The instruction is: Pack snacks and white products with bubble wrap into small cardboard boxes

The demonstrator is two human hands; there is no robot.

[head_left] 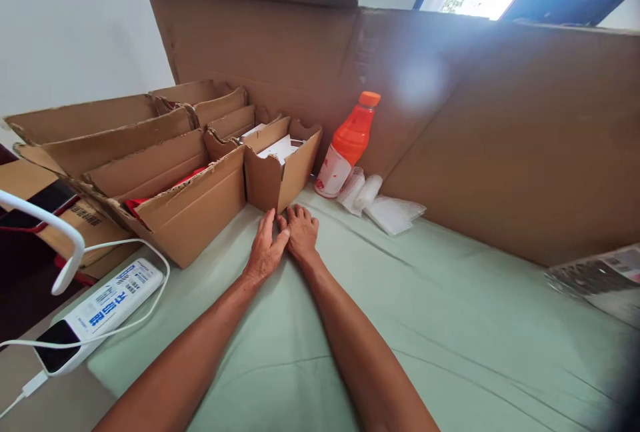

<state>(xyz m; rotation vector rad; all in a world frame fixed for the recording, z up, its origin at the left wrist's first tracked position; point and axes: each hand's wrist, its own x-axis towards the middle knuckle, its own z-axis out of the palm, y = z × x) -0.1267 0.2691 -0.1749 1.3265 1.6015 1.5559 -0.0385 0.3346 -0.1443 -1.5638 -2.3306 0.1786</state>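
Both of my hands rest side by side on the pale green cloth (450,325), just in front of a small open cardboard box (280,172). My left hand (265,249) lies flat with fingers stretched toward the box corner. My right hand (301,232) lies palm down beside it, fingers curled a little against the cloth, touching the left thumb. Neither hand holds anything. White sheets (279,148) lie inside the small box.
Larger torn cardboard boxes (165,179) stand at the left, one with something red inside. An orange bottle (350,145) leans on the cardboard wall (500,139), with clear plastic packets (385,205) beside it. A white power bank (100,312) with cable lies front left. Printed paper (600,279) sits at the right.
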